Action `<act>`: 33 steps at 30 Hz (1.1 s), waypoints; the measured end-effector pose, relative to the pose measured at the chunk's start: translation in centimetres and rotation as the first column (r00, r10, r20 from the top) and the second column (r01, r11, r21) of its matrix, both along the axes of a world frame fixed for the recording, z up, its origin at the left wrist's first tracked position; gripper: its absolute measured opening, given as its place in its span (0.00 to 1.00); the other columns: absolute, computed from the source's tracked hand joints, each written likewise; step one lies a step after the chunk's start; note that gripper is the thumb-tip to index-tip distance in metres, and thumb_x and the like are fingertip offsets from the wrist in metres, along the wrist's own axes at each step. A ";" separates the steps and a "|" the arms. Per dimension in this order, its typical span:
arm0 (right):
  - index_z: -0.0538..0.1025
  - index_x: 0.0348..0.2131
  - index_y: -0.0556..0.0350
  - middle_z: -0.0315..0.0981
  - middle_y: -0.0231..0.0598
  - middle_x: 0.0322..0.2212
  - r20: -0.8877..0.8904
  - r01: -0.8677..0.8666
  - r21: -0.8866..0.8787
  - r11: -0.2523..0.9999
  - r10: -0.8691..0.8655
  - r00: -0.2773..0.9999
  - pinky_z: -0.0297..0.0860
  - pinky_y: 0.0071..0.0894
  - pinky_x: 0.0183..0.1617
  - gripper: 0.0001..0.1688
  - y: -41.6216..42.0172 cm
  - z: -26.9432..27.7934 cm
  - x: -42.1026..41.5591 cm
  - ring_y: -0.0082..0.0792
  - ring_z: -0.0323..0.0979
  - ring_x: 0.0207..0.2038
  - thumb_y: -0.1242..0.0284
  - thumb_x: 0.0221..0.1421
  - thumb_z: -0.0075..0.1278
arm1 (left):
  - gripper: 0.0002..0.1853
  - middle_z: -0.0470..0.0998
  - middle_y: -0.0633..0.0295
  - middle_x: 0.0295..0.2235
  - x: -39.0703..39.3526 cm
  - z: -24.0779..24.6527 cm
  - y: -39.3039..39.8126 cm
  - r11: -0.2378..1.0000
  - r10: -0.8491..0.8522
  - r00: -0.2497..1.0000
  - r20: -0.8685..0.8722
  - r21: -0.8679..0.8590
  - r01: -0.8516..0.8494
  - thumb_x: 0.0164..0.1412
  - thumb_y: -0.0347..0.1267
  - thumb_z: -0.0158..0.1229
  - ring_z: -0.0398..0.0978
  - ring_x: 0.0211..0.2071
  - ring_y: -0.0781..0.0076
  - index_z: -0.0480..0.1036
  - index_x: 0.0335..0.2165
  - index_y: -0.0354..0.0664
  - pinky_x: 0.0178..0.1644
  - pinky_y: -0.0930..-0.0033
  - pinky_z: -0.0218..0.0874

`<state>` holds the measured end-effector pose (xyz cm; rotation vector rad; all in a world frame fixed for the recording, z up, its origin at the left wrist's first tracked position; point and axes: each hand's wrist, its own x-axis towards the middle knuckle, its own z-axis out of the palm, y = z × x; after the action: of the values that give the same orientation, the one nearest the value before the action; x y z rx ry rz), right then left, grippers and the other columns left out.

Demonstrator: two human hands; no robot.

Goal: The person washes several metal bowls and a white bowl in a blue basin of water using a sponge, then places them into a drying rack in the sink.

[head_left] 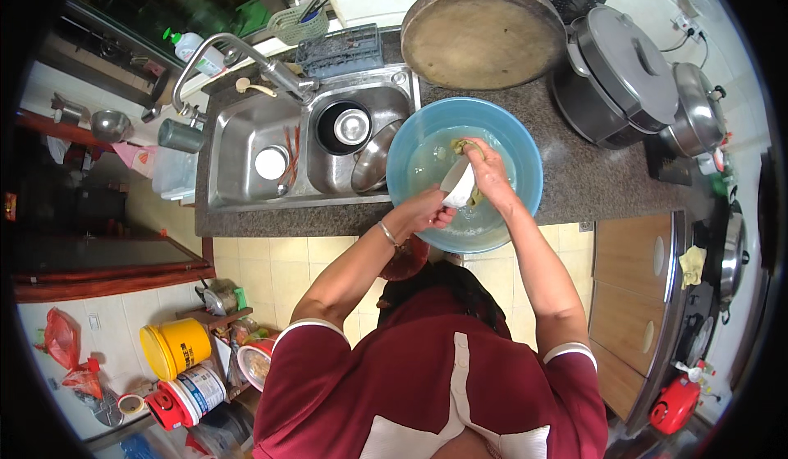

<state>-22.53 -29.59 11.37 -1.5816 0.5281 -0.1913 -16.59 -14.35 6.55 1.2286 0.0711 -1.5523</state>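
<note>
A white bowl [458, 186] is tilted on its side over the blue plastic basin [403, 128], which holds cloudy, sudsy water. My left hand [431, 208] grips the bowl's lower left edge. On the other side, my right hand [489, 170] presses a yellow-green cloth [476, 197] against the bowl; part of the cloth sticks out above my fingers. The fingers of my right hand are partly hidden by the bowl and cloth.
Left of the basin is a double steel sink [225, 145] with a black pot [326, 145], a steel lid [375, 163], chopsticks [289, 157] and a white bowl [271, 162]. A faucet [283, 77] arches over it. Behind stand a round wooden board [483, 34] and a grey cooker [615, 83].
</note>
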 end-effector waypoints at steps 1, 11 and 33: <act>0.74 0.44 0.60 0.76 0.48 0.40 -0.036 -0.047 0.163 0.985 0.053 0.998 0.69 0.30 0.46 0.21 -1.0 0.4 0.0 0.36 0.75 0.40 0.64 0.62 0.40 | 0.15 0.62 0.67 0.22 0.4 0.9 0.0 0.998 -0.040 0.999 0.013 -0.056 0.041 0.69 0.37 0.36 0.55 0.17 0.84 0.62 0.47 0.42 0.17 0.81 0.45; 0.69 0.51 0.60 0.74 0.43 0.45 0.044 0.019 0.802 0.597 -0.092 0.995 0.71 0.41 0.49 0.27 -0.7 -1.1 -0.4 0.38 0.74 0.45 0.57 0.64 0.40 | 0.04 0.64 0.68 0.19 0.8 -0.1 -0.6 0.796 -0.073 0.993 0.093 -0.594 0.114 0.64 0.29 0.47 0.57 0.15 0.84 0.67 0.35 0.41 0.17 0.81 0.46; 0.68 0.55 0.51 0.68 0.39 0.51 -0.191 0.253 0.948 0.195 -0.289 0.938 0.68 0.46 0.53 0.25 0.9 -3.1 -1.6 0.38 0.68 0.52 0.62 0.67 0.29 | 0.23 0.67 0.45 0.45 0.8 -2.0 -7.0 0.925 0.172 -0.204 0.964 -0.229 -0.304 0.53 0.26 0.55 0.68 0.47 0.48 0.64 0.48 0.33 0.51 0.55 0.61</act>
<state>-24.15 -28.73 8.29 -0.1888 0.7071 -0.1027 -15.79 -21.30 4.52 2.0545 -0.6548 0.2025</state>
